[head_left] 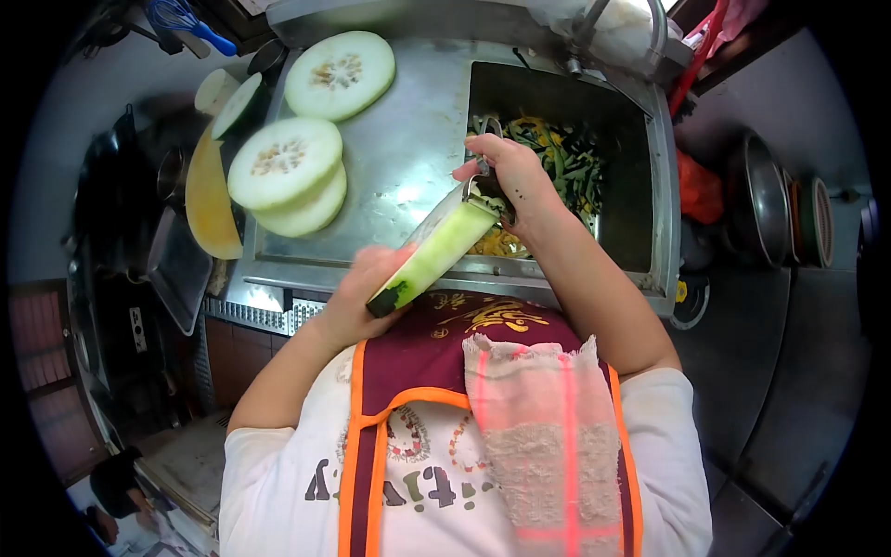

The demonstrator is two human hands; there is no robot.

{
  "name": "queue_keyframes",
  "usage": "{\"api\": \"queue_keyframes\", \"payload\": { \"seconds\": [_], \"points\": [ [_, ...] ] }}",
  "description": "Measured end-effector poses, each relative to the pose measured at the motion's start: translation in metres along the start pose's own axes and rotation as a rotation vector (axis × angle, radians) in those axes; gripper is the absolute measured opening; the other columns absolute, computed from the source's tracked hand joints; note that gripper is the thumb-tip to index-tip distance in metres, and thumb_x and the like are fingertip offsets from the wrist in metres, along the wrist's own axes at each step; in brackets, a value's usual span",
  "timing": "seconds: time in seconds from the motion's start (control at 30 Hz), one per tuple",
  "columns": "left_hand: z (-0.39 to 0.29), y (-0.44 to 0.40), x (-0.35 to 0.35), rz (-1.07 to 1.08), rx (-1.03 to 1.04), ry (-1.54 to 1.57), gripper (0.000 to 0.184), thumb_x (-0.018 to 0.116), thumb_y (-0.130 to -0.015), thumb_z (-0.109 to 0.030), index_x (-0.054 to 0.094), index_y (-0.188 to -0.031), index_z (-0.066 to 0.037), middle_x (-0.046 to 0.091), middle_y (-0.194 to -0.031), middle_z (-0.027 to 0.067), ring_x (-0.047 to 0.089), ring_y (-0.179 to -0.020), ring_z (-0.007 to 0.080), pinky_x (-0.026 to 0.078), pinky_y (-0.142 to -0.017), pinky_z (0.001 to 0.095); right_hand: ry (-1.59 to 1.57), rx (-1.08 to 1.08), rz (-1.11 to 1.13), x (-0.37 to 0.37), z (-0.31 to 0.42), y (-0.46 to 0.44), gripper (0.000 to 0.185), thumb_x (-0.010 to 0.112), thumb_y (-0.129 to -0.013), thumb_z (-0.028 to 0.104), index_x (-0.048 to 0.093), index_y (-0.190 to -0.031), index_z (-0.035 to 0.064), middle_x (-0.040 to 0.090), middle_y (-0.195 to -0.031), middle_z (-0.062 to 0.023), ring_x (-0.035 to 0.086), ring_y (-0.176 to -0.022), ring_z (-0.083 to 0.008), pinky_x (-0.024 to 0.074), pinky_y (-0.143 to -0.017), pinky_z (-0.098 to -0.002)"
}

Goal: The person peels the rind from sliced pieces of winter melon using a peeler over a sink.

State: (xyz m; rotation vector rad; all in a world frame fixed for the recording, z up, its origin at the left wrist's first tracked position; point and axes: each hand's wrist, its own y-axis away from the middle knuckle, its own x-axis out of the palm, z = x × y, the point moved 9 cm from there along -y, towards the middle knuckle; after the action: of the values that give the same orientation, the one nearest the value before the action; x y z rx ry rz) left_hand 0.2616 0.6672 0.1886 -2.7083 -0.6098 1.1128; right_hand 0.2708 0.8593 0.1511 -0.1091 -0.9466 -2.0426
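My left hand [367, 283] is closed around the lower edge of a thick round winter melon slice [444, 249], seen edge-on and tilted. Most of its rim is pale green, with a dark green patch of skin near my left hand. A metal peeler [481, 184] is gripped in my right hand [516, 181], its blade end at the upper rim of the slice. Below my right hand, green and yellow peelings [561, 167] lie in the sink [627, 139]. The slice's far face is mostly out of sight.
Several cut winter melon slices [340, 76] lie on the steel counter [408, 121], two of them stacked [283, 165]. A long yellow-orange piece [212, 200] stands at its left edge. A faucet [575, 56] rises behind the sink. Metal bowls [766, 200] lean at right.
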Motion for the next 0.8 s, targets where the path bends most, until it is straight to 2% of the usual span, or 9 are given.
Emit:
{"api": "queue_keyframes", "payload": {
  "seconds": [0.07, 0.17, 0.2, 0.3, 0.33, 0.47, 0.57, 0.67, 0.8],
  "points": [
    [-0.025, -0.022, -0.016, 0.122, -0.018, -0.287, 0.068, 0.076, -0.061, -0.009, 0.050, -0.124, -0.005, 0.055, -0.108, 0.0158, 0.052, -0.101, 0.0313, 0.041, -0.090, 0.0370, 0.021, -0.038, -0.052, 0.000, 0.002, 0.002, 0.025, 0.059, -0.079, 0.016, 0.046, -0.092, 0.0008, 0.052, -0.073, -0.0084, 0.053, -0.063, -0.0175, 0.0487, -0.053, -0.0337],
    [-0.030, -0.031, -0.024, 0.225, -0.201, -0.341, 0.066, 0.077, -0.061, -0.019, 0.053, -0.121, -0.006, 0.055, -0.103, 0.0139, 0.049, -0.102, 0.0318, 0.037, -0.092, 0.0389, 0.022, -0.116, -0.058, 0.008, 0.007, 0.004, 0.030, 0.060, -0.078, 0.017, 0.045, -0.097, -0.0004, 0.051, -0.077, -0.0080, 0.053, -0.066, -0.0161, 0.0476, -0.054, -0.0324],
    [-0.031, -0.037, -0.025, 0.220, -0.313, -0.173, 0.059, 0.075, -0.064, -0.021, 0.054, -0.116, -0.004, 0.055, -0.101, 0.0143, 0.053, -0.098, 0.0318, 0.042, -0.087, 0.0391, 0.017, -0.145, -0.046, 0.012, 0.009, 0.005, 0.032, 0.060, -0.078, 0.017, 0.044, -0.099, -0.0009, 0.051, -0.079, -0.0082, 0.053, -0.067, -0.0157, 0.0472, -0.054, -0.0318],
    [-0.053, -0.055, -0.047, 0.103, -0.441, -0.144, 0.057, 0.073, -0.066, -0.023, 0.054, -0.115, -0.001, 0.055, -0.099, 0.0156, 0.055, -0.093, 0.0319, 0.045, -0.083, 0.0379, 0.089, -0.213, -0.108, 0.017, 0.007, 0.006, 0.023, 0.061, -0.079, 0.018, 0.049, -0.093, 0.0040, 0.045, -0.077, -0.0029, 0.053, -0.066, -0.0136, 0.0483, -0.054, -0.0293],
    [-0.061, -0.062, -0.050, 0.041, -0.366, -0.238, 0.049, 0.071, -0.067, -0.023, 0.055, -0.107, 0.002, 0.055, -0.098, 0.0170, 0.057, -0.089, 0.0327, 0.047, -0.079, 0.0385, 0.064, -0.235, -0.116, 0.022, 0.009, 0.011, 0.026, 0.061, -0.079, 0.019, 0.048, -0.095, 0.0028, 0.048, -0.077, -0.0038, 0.052, -0.067, -0.0129, 0.0469, -0.057, -0.0281],
    [-0.026, -0.065, -0.030, 0.115, -0.530, -0.318, 0.044, 0.070, -0.070, -0.018, 0.055, -0.106, 0.000, 0.059, -0.096, 0.0205, 0.057, -0.092, 0.0375, 0.046, -0.079, 0.0378, 0.246, -0.295, -0.103, 0.034, 0.011, 0.022, 0.051, 0.059, -0.075, 0.020, 0.039, -0.114, -0.0059, 0.057, -0.080, -0.0120, 0.055, -0.072, -0.0160, 0.0448, -0.066, -0.0286],
    [-0.010, -0.062, -0.033, 0.173, -0.655, -0.203, 0.038, 0.069, -0.071, -0.016, 0.057, -0.103, -0.001, 0.060, -0.088, 0.0209, 0.057, -0.086, 0.0391, 0.046, -0.076, 0.0410, 0.212, -0.275, -0.118, 0.027, 0.005, 0.011, 0.030, 0.061, -0.079, 0.020, 0.048, -0.099, 0.0007, 0.052, -0.073, -0.0045, 0.051, -0.066, -0.0125, 0.0432, -0.058, -0.0256],
    [-0.018, -0.058, -0.036, 0.116, -0.496, -0.243, 0.025, 0.066, -0.070, -0.013, 0.055, -0.089, -0.002, 0.060, -0.079, 0.0181, 0.058, -0.082, 0.0361, 0.047, -0.073, 0.0424, 0.128, -0.241, -0.091, 0.015, -0.004, -0.002, 0.043, 0.060, -0.075, 0.019, 0.046, -0.105, -0.0076, 0.057, -0.075, -0.0110, 0.055, -0.069, -0.0165, 0.0451, -0.062, -0.0294],
    [-0.028, -0.049, -0.035, 0.049, -0.418, -0.340, 0.026, 0.066, -0.068, -0.009, 0.056, -0.091, -0.003, 0.060, -0.080, 0.0161, 0.058, -0.078, 0.0345, 0.047, -0.071, 0.0414, -0.094, -0.093, -0.201, -0.048, -0.047, -0.050, 0.020, 0.059, -0.079, 0.010, 0.051, -0.092, -0.0024, 0.053, -0.079, -0.0118, 0.058, -0.068, -0.0200, 0.0532, -0.063, -0.0343]
  ]
}}
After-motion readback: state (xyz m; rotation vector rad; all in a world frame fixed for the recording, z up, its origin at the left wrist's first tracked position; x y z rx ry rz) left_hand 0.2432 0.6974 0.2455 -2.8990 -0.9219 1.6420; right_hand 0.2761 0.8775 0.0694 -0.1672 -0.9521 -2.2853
